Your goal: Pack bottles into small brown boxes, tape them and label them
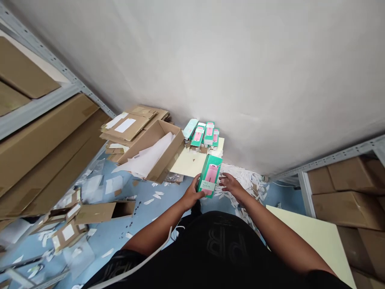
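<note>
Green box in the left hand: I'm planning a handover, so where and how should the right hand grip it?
Probably grip the green box by its long right edge, coming from the right: the left hand holds its lower left, and the right hand is alongside.

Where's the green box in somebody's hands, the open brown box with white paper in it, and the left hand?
Green box (210, 175): head view, on the pink picture on its front.
Open brown box (166, 161): head view, on its outer wall.
Left hand (190, 196): head view, its back.
</note>
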Available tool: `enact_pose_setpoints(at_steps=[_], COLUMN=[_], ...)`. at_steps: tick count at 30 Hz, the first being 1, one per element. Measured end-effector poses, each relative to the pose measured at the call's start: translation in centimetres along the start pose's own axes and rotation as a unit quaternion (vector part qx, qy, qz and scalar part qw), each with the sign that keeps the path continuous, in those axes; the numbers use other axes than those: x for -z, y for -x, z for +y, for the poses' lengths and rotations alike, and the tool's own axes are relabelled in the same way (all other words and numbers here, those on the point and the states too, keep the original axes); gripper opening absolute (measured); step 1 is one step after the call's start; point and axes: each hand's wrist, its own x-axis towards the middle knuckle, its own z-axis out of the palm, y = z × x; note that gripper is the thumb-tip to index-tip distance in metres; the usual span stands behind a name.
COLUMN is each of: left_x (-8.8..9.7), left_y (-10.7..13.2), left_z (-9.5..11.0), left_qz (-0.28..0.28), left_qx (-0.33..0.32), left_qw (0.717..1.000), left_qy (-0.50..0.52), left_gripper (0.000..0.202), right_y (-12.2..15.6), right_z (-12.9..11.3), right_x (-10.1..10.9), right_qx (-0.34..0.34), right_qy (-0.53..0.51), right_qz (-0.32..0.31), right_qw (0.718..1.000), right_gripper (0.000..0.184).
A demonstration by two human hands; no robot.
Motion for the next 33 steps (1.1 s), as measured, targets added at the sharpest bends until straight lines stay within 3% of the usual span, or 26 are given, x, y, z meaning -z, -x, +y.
enact_pose_setpoints(at_steps=[3, 5, 11, 15, 19, 23, 26, 29, 33], left_x=[-3.9, -5.8, -7.9, -9.2, -12.4, -18.4, -24.1, -30.1, -37.8], left_y=[-0.1, -0.5, -4.9, -8.7, -11.1, -10.6, -8.3, -5.5, -2.0], left_z=[0.8, 1.1, 0.7, 0.9, 1.9, 3.5, 4.4, 4.6, 2.7], left_qz=[-0.073, -0.122, -0.239, -0.286, -0.351, -0.460, -0.551, -0.637, -0.724], left_qx=[-0.003, 0.002, 0.053, 0.148, 0.106, 0.002, -0.094, -0.200, -0.268], left_qw=[0.997, 0.992, 0.969, 0.939, 0.895, 0.834, 0.774, 0.685, 0.545], left_qy=[0.011, 0.011, -0.038, -0.118, -0.254, -0.305, -0.298, -0.291, -0.326], left_gripper=[0.104, 0.108, 0.111, 0.084, 0.050, 0.041, 0.060, 0.083, 0.061], right_y=[1.8, 2.9, 5.6, 8.6, 13.1, 18.0, 21.5, 25.0, 29.8], right_z=[-1.8, -2.2, -1.8, -0.9, 1.4, 5.0, 7.6, 10.0, 14.0], right_x=[-0.3, -0.1, 2.1, 3.2, 3.3, 2.7, 2.4, 2.7, 4.1], right_qx=[0.057, 0.086, 0.139, 0.170, 0.175, 0.122, 0.091, 0.097, 0.091], right_qy=[-0.080, -0.102, -0.126, -0.086, -0.009, 0.047, 0.049, 0.021, -0.015], right_qz=[-0.001, 0.059, 0.262, 0.412, 0.537, 0.654, 0.700, 0.696, 0.687], right_qw=[0.995, 0.989, 0.947, 0.891, 0.825, 0.745, 0.706, 0.711, 0.720], right_gripper=[0.061, 0.058, 0.052, 0.056, 0.070, 0.077, 0.079, 0.080, 0.082])
